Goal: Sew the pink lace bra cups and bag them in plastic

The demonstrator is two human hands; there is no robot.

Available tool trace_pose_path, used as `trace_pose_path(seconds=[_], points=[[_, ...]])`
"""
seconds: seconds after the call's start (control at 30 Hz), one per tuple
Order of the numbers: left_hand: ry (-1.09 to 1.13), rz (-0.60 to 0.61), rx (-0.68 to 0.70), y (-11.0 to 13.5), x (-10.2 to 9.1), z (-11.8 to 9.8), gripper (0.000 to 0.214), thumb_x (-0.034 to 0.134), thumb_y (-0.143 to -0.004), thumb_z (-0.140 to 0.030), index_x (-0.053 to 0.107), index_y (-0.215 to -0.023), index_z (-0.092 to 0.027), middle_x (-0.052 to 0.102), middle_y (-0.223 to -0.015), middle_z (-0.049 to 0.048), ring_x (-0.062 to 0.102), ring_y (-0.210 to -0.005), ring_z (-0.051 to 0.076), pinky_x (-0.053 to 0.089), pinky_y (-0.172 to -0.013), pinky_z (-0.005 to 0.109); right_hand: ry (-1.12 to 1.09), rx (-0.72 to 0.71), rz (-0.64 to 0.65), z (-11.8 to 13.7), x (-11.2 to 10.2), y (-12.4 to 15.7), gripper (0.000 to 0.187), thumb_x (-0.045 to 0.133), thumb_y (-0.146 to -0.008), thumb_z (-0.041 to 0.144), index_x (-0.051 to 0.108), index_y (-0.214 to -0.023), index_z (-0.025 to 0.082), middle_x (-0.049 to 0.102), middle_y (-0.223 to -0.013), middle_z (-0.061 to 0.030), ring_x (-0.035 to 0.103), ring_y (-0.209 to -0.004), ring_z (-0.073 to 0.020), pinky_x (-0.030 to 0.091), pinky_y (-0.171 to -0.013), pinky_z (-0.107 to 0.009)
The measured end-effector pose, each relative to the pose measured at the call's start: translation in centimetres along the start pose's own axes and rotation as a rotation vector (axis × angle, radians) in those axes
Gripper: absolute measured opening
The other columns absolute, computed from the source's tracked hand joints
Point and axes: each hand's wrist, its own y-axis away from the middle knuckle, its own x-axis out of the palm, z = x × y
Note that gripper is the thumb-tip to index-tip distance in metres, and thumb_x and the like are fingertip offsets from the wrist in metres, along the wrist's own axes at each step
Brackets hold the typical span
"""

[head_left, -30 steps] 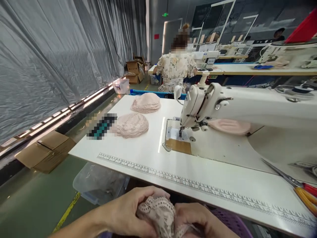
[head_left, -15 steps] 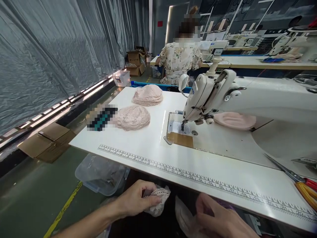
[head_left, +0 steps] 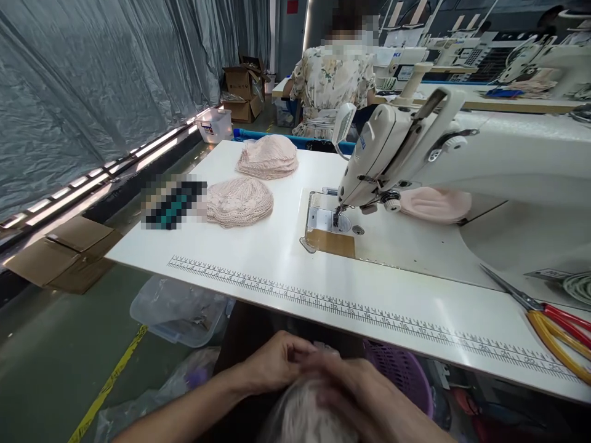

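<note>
Below the table's front edge, my left hand [head_left: 272, 363] and my right hand [head_left: 355, 394] are pressed together over a pale lace piece [head_left: 305, 418], which is smeared by motion. Both hands have their fingers curled onto it. On the white sewing table [head_left: 277, 258] lie two stacks of pink lace cups, one nearer [head_left: 237, 202] and one farther back [head_left: 268, 157]. The white sewing machine [head_left: 415, 147] stands at the right, with a pink padded cup [head_left: 434, 204] under its arm.
Scissors with red and yellow handles [head_left: 549, 317] lie at the table's right edge. A purple basket [head_left: 401, 375] sits under the table. A clear plastic bin [head_left: 178, 311] and flat cardboard [head_left: 60, 252] are on the floor at left. A person in a floral top [head_left: 332, 86] sits beyond the table.
My hands came apart half a second ago, the left keeping the lace piece, and have now come together again over it. The view has tilted down.
</note>
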Motion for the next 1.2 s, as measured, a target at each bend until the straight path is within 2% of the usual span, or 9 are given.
trace_pose_path(seconds=[0.1, 0.2, 0.3, 0.43, 0.77, 0.9, 1.03, 1.13, 1.2], points=[[0.048, 0.059, -0.018, 0.7, 0.3, -0.3, 0.035, 0.068, -0.07, -0.044, 0.072, -0.076, -0.01, 0.045, -0.053, -0.0031, 0.033, -0.051, 0.008, 0.03, -0.05, 0.019, 0.049, 0.196, -0.105, -0.5, 0.2, -0.8, 0.031, 0.054, -0.087, 0.028, 0.054, -0.118, 0.03, 0.068, -0.092, 0.0012, 0.062, -0.085, -0.0179, 0.047, -0.078, -0.027], [0.065, 0.117, -0.017, 1.3, -0.2, -0.8, 0.029, 0.07, -0.069, -0.038, 0.075, -0.082, -0.012, 0.057, -0.063, -0.0004, 0.045, -0.059, 0.011, 0.038, -0.06, 0.021, 0.044, 0.268, -0.121, -0.8, 0.1, -0.8, 0.036, 0.056, -0.085, 0.029, 0.052, -0.121, 0.031, 0.068, -0.091, 0.0019, 0.061, -0.086, -0.0178, 0.047, -0.079, -0.027], [0.031, 0.156, -0.006, 1.7, -1.0, -1.2, 0.023, 0.069, -0.07, -0.033, 0.076, -0.082, -0.015, 0.057, -0.064, -0.0017, 0.046, -0.063, 0.012, 0.038, -0.064, 0.021, 0.02, 0.284, -0.064, -1.0, 0.0, -0.8, 0.031, 0.056, -0.086, 0.033, 0.055, -0.117, 0.033, 0.067, -0.093, 0.0022, 0.06, -0.09, -0.0183, 0.047, -0.078, -0.026], [-0.038, 0.178, 0.004, 2.0, -1.6, -1.4, 0.021, 0.068, -0.074, -0.033, 0.076, -0.081, -0.015, 0.053, -0.063, -0.003, 0.042, -0.064, 0.012, 0.034, -0.061, 0.019, 0.0, 0.294, -0.042, -1.1, 0.1, -1.2, 0.03, 0.059, -0.084, 0.034, 0.058, -0.113, 0.034, 0.066, -0.091, 0.0024, 0.058, -0.091, -0.0187, 0.045, -0.077, -0.026], [-0.268, 0.206, 0.078, 2.5, -1.3, -1.5, 0.034, 0.048, -0.091, -0.036, 0.074, -0.092, -0.014, 0.043, -0.06, -0.0033, 0.033, -0.056, 0.009, 0.026, -0.052, 0.019, 0.044, 0.312, -0.028, -0.6, 0.1, -1.7, 0.015, 0.06, -0.082, 0.031, 0.063, -0.097, 0.029, 0.064, -0.08, 0.0028, 0.053, -0.085, -0.0188, 0.04, -0.072, -0.026], [-0.374, 0.222, 0.105, 3.0, -1.5, -1.8, 0.041, 0.041, -0.095, -0.041, 0.071, -0.09, -0.014, 0.037, -0.058, -0.0038, 0.032, -0.053, 0.009, 0.026, -0.052, 0.02, 0.046, 0.319, -0.03, -0.9, 0.3, -1.8, 0.016, 0.061, -0.082, 0.031, 0.062, -0.097, 0.029, 0.063, -0.081, 0.0021, 0.054, -0.086, -0.0191, 0.04, -0.072, -0.026], [-0.406, 0.257, 0.086, 3.5, -1.7, -2.0, 0.05, 0.034, -0.095, -0.053, 0.067, -0.095, -0.015, 0.035, -0.056, -0.0039, 0.032, -0.052, 0.01, 0.026, -0.05, 0.02, 0.054, 0.322, -0.021, -0.9, 0.4, -1.8, 0.017, 0.059, -0.083, 0.03, 0.061, -0.1, 0.029, 0.063, -0.084, 0.0015, 0.054, -0.088, -0.0197, 0.039, -0.074, -0.028], [-0.374, 0.273, 0.061, 3.6, -1.4, -1.9, 0.044, 0.048, -0.088, -0.055, 0.065, -0.091, -0.014, 0.032, -0.055, -0.006, 0.029, -0.049, 0.008, 0.023, -0.047, 0.02, 0.079, 0.339, 0.001, -0.7, 0.5, -2.0, 0.017, 0.057, -0.083, 0.027, 0.06, -0.1, 0.028, 0.062, -0.084, 0.0005, 0.054, -0.088, -0.0203, 0.039, -0.075, -0.029], [-0.36, 0.192, 0.022, 3.5, -0.9, -1.8, 0.031, 0.062, -0.082, -0.045, 0.064, -0.081, -0.014, 0.033, -0.055, -0.0064, 0.03, -0.051, 0.008, 0.024, -0.048, 0.019, 0.112, 0.335, 0.005, -0.7, 0.6, -2.1, 0.018, 0.057, -0.083, 0.024, 0.059, -0.1, 0.028, 0.061, -0.085, 0.0003, 0.055, -0.087, -0.0204, 0.039, -0.075, -0.031]])
